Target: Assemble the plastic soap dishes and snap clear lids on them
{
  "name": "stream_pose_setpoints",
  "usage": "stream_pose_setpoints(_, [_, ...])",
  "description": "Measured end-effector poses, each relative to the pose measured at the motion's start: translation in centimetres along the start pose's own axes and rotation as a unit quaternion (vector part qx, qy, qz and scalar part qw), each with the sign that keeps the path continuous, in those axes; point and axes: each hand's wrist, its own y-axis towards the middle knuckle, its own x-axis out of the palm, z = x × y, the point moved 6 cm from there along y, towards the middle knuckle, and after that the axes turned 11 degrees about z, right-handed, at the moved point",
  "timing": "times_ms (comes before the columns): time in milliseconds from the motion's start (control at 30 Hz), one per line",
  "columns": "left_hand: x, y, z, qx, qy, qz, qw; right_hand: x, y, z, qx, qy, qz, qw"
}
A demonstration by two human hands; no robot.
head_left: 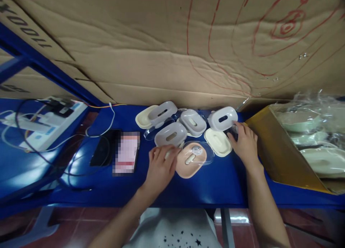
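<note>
My left hand [162,164] is closed, its fingers curled around a small pale piece [168,154] that is mostly hidden. Beside it lies a peach oval tray [185,170] with a slot insert, partly covered by a clear lid [208,157]. Just above sits a grey oval shell [161,136] with a slot. On the right, the thumb and fingers of my right hand [245,144] pinch what looks like a clear plastic cover [234,131]. Near those fingertips are another grey shell [215,121] and a cream oval tray [219,143].
More grey shells [185,118] and a cream tray [141,119] lie at the back. A carton [265,147] of bagged pale dishes [320,160] stands right. Leftward are a phone [126,152], a dark flat object [101,152], cables and a power strip [45,133]. Cardboard [151,43] walls the back.
</note>
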Motion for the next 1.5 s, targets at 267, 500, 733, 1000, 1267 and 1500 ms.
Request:
stream_pose_setpoints(267, [1.7,-2.2,4.7,0.065,-0.004,-0.082,0.994,1.6,-0.6,1.8,0.02,-0.016,-0.031,0.999])
stream_pose_setpoints(500, [1.0,-1.7,5.2,0.077,-0.043,-0.044,0.995,-0.6,-1.0,-0.3,0.002,0.021,0.011,1.0])
stream_pose_setpoints(733, [0.6,-0.7,4.8,0.036,-0.11,-0.023,0.993,-5.7,-9.7,-7.8,-0.121,0.226,0.023,0.966])
stream_pose_setpoints(1000, [-0.2,0.0,5.2,0.026,-0.184,0.004,0.983,-6.0,-13.6,-6.5,-0.101,0.234,0.075,0.964])
stream_pose_setpoints(1267, [2.2,-0.2,6.2,0.13,-0.045,-0.021,0.99,-5.1,-7.5,-3.0,-0.122,0.18,0.093,0.972])
stream_pose_setpoints(1500, [0.5,-0.2,4.3,0.085,-0.057,-0.018,0.995,-1.6,-2.9,0.9,-0.027,0.0,-0.043,0.999])
